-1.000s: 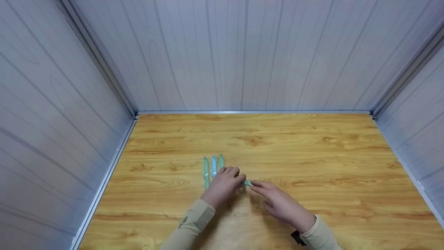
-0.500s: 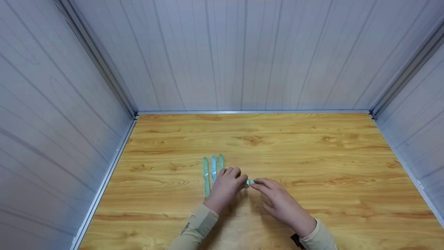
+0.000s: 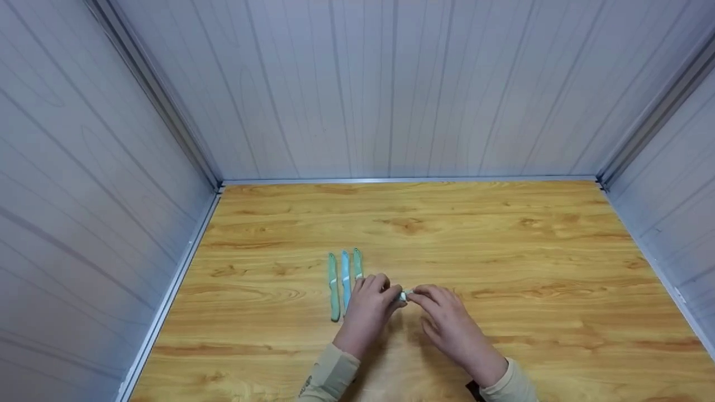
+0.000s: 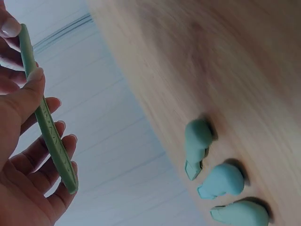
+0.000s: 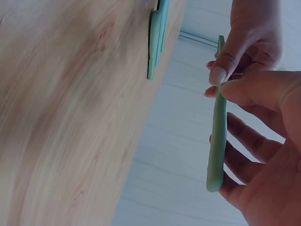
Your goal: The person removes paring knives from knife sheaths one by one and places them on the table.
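Note:
A slim green knife, seemingly in a sheath [image 4: 54, 136], is held raised above the table between both hands. My left hand [image 3: 366, 307] pinches one part of it between thumb and fingers. My right hand [image 3: 449, 321] pinches it beside the left thumb; in the right wrist view the rounded green handle [image 5: 217, 150] runs along its fingers. From the head only a small pale piece of the held knife [image 3: 403, 296] shows. Left of the hands lie a green knife [image 3: 334, 290], a blue knife [image 3: 345, 273] and another green knife [image 3: 357, 262], the last two partly hidden by my left hand.
The three lying knives stand side by side in a row on the wood-grain table [image 3: 503, 240]. Pale panel walls [image 3: 363, 89] enclose the table at the back and on both sides, with a metal strip [image 3: 408, 180] along its back edge.
My left hand and forearm have shifted slightly right, uncovering the lower end of the leftmost green knife. Less green of the held knife shows between the hands, and its pale part has turned up.

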Action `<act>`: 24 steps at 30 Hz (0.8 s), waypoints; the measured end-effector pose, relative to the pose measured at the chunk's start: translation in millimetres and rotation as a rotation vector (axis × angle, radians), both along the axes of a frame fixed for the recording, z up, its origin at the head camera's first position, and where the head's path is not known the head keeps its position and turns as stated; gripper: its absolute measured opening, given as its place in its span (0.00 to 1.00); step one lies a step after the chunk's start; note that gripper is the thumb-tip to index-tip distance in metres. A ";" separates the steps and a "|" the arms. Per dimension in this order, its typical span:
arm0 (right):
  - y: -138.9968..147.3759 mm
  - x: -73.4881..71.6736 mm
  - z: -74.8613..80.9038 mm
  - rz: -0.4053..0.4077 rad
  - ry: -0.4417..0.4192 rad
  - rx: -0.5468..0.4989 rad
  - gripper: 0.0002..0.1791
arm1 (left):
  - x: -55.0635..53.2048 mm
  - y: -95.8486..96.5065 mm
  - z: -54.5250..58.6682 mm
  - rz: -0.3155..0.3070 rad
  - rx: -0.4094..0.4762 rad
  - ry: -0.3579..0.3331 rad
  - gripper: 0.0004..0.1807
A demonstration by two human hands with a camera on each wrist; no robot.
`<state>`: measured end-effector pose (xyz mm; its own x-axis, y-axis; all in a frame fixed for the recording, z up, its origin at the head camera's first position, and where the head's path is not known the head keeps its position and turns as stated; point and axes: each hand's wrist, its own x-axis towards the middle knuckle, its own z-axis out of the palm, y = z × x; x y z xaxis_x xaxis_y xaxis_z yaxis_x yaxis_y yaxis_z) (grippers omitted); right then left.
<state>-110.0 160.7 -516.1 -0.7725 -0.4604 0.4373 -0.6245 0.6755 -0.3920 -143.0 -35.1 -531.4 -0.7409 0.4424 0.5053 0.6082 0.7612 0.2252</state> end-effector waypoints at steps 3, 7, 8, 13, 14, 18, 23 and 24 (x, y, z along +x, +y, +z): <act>-0.8 0.0 -0.5 -0.016 0.011 0.002 0.30 | 2.1 2.3 0.3 0.014 0.023 0.000 0.08; -1.8 0.8 -1.9 -0.042 0.038 0.014 0.29 | 5.1 4.3 0.6 0.026 0.054 0.003 0.08; -1.9 1.1 -2.2 -0.051 0.047 0.014 0.29 | 5.8 4.8 0.8 0.028 0.062 0.007 0.08; -1.8 1.2 -1.0 -0.092 0.070 0.008 0.26 | 8.7 7.9 2.2 0.036 0.083 0.034 0.08; -2.0 0.9 -0.6 -0.100 0.073 0.004 0.26 | 9.6 8.9 3.1 0.040 0.085 0.030 0.09; -2.5 -0.4 0.2 -0.127 0.093 -0.004 0.23 | 13.4 12.7 6.1 0.049 0.091 -0.003 0.09; -3.1 -1.1 -0.2 -0.160 0.122 -0.003 0.18 | 15.9 16.5 6.4 0.056 0.109 -0.014 0.10; -3.1 -1.0 -0.2 -0.166 0.130 -0.005 0.17 | 16.2 17.1 6.2 0.056 0.111 -0.008 0.10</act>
<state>-111.0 157.6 -516.3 -0.7744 -0.3296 0.5401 -0.5507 0.7715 -0.3187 -126.8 -18.0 -525.2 -0.7673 0.3418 0.5425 0.5629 0.7643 0.3146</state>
